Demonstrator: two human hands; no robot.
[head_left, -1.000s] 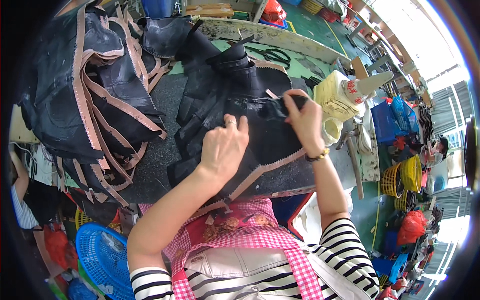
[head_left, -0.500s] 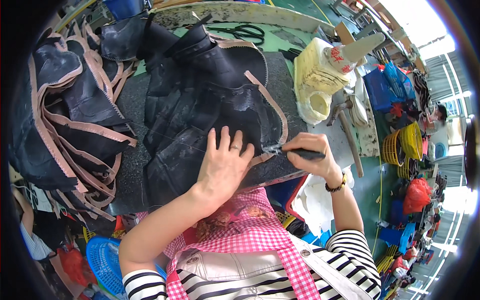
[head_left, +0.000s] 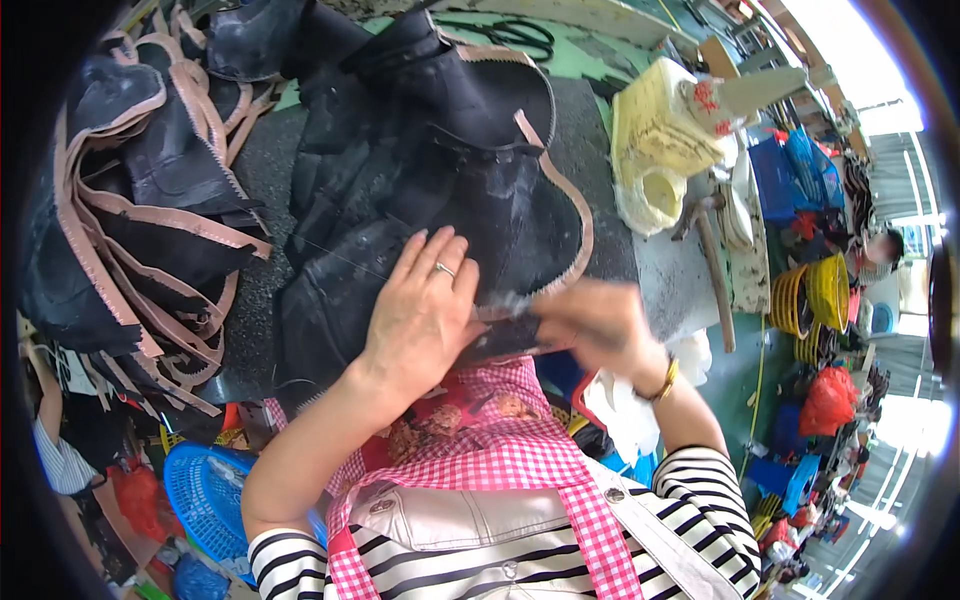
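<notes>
A black leather-like piece (head_left: 465,215) lies on the dark slab, with a pinkish zigzag-edged strip (head_left: 578,205) along its right side. My left hand (head_left: 425,295) rests flat on the piece, fingers stretched out, a ring on one finger. Close to its right, my right hand (head_left: 598,325) is closed around a dark-handled brush, blurred by motion. The brush's pale tip (head_left: 508,303) touches the piece's near edge, beside my left fingers. More black pieces lie folded behind and under this one.
A heap of black pieces with pinkish strips (head_left: 150,200) hangs at the left. Scissors (head_left: 510,38) lie at the back. A glue-smeared yellowish container (head_left: 655,130) and a hammer (head_left: 712,260) stand and lie at the right. A blue basket (head_left: 205,495) is below left.
My right hand and the brush have moved left along the piece's near edge, toward my left hand. My left hand has shifted slightly left and up. The view has shifted a little.
</notes>
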